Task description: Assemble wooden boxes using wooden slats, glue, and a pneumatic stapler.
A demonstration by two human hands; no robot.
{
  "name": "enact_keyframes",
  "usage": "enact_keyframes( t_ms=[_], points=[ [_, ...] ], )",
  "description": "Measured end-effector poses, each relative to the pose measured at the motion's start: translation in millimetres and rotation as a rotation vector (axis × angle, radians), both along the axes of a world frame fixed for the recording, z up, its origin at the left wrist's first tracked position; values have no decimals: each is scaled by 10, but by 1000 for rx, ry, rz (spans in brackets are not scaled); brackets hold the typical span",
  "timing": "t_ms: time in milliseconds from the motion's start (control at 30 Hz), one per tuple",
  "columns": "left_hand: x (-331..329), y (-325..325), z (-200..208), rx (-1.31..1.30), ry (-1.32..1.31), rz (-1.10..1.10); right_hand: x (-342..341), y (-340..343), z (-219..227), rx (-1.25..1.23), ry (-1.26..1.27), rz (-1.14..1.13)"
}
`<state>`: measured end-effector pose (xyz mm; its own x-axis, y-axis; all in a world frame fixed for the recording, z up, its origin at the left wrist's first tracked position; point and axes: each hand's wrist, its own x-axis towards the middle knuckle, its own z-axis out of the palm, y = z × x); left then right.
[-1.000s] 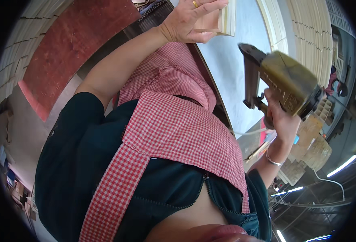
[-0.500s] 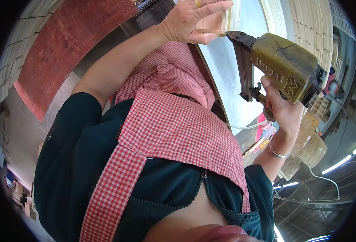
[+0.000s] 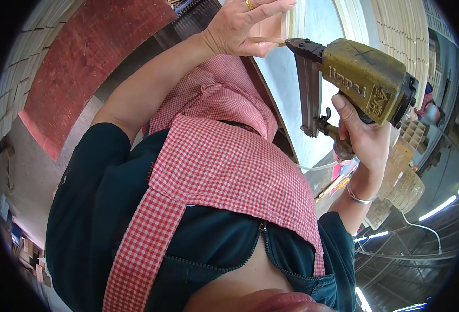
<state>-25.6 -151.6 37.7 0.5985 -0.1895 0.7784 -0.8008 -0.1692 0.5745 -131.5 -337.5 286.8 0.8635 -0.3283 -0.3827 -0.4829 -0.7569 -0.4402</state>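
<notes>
At the top, my left hand [image 3: 237, 26] closes its fingers round the edges of a small pale wooden box [image 3: 270, 28], whose far part runs out of the picture. A ring sits on one finger. My right hand [image 3: 367, 141] wraps the grip of a scuffed yellow-green nail gun [image 3: 367, 78], thumb lying along its near side. The gun's dark nose meets the corner of the box, close to my left fingertips; whether it presses on the wood I cannot tell. The long magazine hangs below the nose, and a pale air hose [image 3: 318, 167] trails off beneath the handle.
Under the box lies a pale bluish work surface [image 3: 281, 86]. Stacked light wooden strips [image 3: 403, 39] stand at the upper right. A dark red board [image 3: 92, 65] spreads at the upper left. Behind my right arm are a compartmented tray [image 3: 411, 134] and another person [image 3: 429, 112].
The nail gun and my right hand have shifted slightly left, with the gun tilted a little differently. My left hand and the box have moved slightly left too.
</notes>
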Motion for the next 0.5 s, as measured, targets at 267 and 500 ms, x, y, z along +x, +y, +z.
enact_keyframes(
  t_ms=[267,500],
  points=[
    [52,-174,-93,-44,-35,-10,-192,-83,-59,65,-213,45],
    [133,-158,56,120,-117,58,-910,-784,-221,-21,-333,-402]
  ],
)
